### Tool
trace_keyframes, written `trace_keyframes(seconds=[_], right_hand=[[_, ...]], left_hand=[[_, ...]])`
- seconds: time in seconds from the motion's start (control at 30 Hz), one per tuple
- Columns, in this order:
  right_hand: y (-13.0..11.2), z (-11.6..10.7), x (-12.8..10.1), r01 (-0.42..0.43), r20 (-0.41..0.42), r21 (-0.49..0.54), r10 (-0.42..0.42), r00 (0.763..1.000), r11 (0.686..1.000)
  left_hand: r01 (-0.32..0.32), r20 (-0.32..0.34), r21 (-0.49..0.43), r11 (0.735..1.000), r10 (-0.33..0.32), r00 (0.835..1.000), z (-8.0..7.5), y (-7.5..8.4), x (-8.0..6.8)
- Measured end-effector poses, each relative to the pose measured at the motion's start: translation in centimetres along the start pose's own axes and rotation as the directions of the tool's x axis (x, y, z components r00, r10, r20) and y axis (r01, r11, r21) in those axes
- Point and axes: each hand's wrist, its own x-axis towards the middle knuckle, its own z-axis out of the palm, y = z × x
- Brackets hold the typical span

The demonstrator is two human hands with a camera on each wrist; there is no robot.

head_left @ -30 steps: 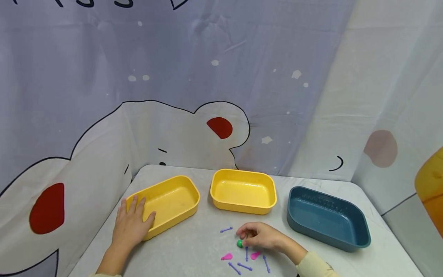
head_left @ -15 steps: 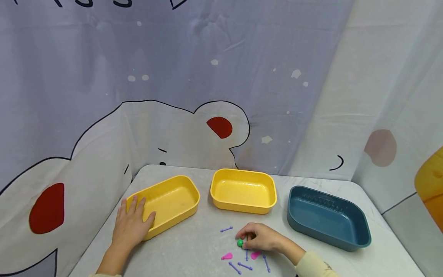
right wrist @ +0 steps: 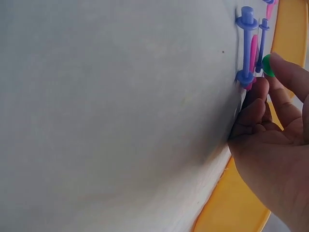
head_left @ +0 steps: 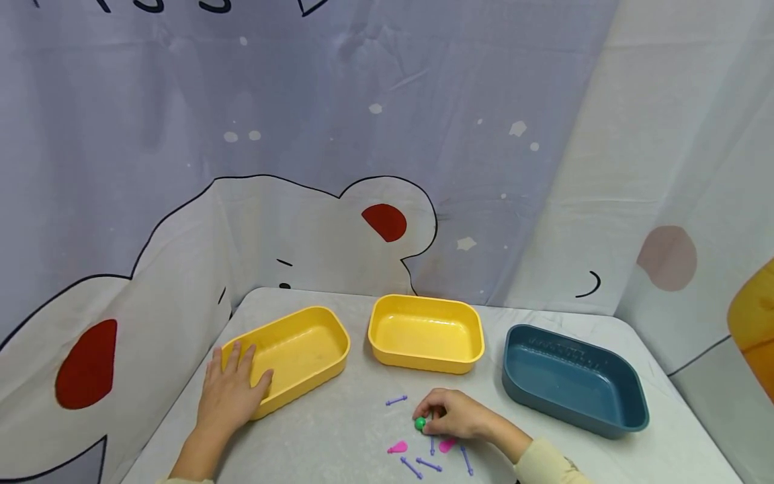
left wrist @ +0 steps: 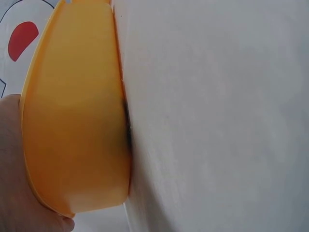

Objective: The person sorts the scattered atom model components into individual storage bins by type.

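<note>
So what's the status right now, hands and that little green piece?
Left hand grips yellow tray corner. Right hand pinches green piece on table. Purple sticks alongside.

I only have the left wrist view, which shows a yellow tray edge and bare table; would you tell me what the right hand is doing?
Observer: The right hand pinches a small green piece on the table.
Operator: Thank you. Is anything lying around it?
Observer: Yes, several purple pins and two pink pieces lie loose beside it.
Operator: And are there other trays?
Observer: A second yellow tray sits in the middle and a blue tray to its right; the left hand grips the left yellow tray.
</note>
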Motion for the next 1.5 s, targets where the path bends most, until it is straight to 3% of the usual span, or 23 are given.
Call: trace_keyframes(seconds=[0.63, 1.5], right_hand=[[-1.5, -0.8, 0.6, -0.088, 0.006, 0.095, 0.088, 0.996, 0.992], [-4.7, -1.8, 4.2, 0.038, -0.080, 0.059, -0.033, 0.996, 0.998]], left_hand=[[0.006, 0.007, -0.012, 1.000, -0.006, 1.000, -0.1, 0.1, -0.1], [0.000, 0.001, 0.000, 1.000, 0.000, 1.000, -0.1, 0.1, -0.1]])
